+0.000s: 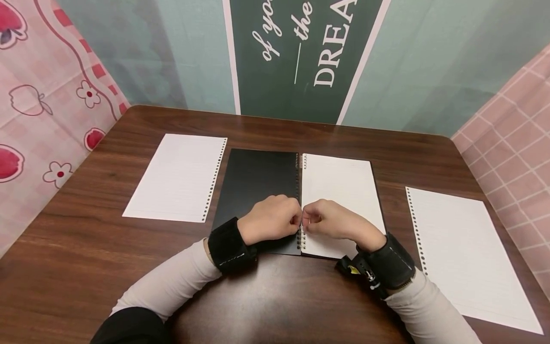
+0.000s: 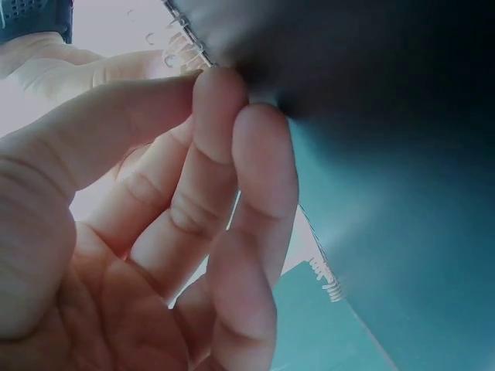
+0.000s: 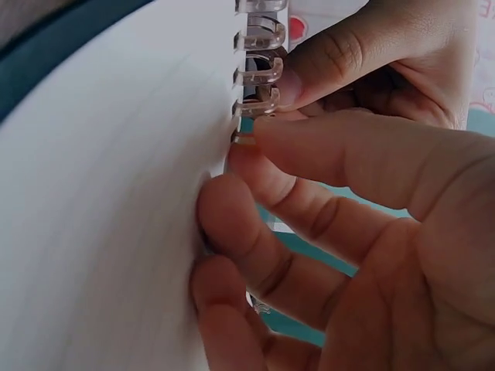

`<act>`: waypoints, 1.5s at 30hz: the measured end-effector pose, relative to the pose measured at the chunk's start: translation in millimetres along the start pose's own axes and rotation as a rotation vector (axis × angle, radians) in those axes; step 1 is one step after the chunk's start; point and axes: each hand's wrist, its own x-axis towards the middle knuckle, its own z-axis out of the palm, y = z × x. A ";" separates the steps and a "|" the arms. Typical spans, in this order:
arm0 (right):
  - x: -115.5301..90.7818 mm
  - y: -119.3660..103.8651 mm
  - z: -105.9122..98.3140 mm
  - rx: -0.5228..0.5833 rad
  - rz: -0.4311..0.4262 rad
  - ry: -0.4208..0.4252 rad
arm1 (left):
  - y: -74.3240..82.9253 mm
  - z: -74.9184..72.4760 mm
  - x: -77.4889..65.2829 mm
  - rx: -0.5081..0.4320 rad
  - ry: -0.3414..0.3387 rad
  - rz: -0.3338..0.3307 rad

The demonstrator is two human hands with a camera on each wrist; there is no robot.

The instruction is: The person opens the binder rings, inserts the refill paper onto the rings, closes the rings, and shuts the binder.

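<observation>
A loose-leaf ring binder lies spread on the table, its black cover [image 1: 262,174] on the left and white paper [image 1: 337,179] on the right. Clear plastic rings [image 3: 263,73] run along the spine between them. At the lower half of the spine, my left hand [image 1: 272,217] pinches the rings between thumb and curled fingers. Right beside it, my right hand [image 1: 333,220] pinches the same row of rings with thumb and index finger. Its other fingertips [image 3: 220,205] touch the paper edge in the right wrist view. The fingers hide the rings they grip.
A loose punched sheet [image 1: 174,177] lies left of the binder, its holes facing right. Another punched sheet [image 1: 468,253] is at the right, partly behind the right forearm. The brown wooden table [image 1: 275,296] ends at a green curtain [image 1: 197,57] behind, with pink cloths on both sides.
</observation>
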 end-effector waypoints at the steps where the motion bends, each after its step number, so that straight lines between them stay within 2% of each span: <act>1: -0.3 -0.4 0.6 -0.004 0.003 0.004 | 0.0 0.2 -0.7 -0.006 -0.002 -0.004; 6: -3.2 -2.6 4.8 -0.047 0.046 0.037 | -0.6 1.4 -7.3 -0.031 -0.026 -0.025; 12: -15.3 -4.7 6.3 -0.092 0.097 0.097 | 0.0 -0.7 -16.9 -0.051 -0.104 -0.022; 20: -35.2 -14.1 14.9 -0.082 0.025 0.163 | 7.1 -7.3 -19.7 -0.012 -0.187 -0.038; 29: -40.8 -21.1 27.0 -0.061 0.024 0.165 | 9.6 -2.6 -19.8 -0.013 -0.184 -0.047; 36: -40.4 -21.6 30.6 -0.105 0.016 0.185 | 8.0 0.7 -18.4 -0.029 -0.176 -0.036; 45: -39.1 -19.6 33.3 -0.174 -0.051 0.217 | 1.0 0.8 -12.7 -0.078 -0.199 -0.034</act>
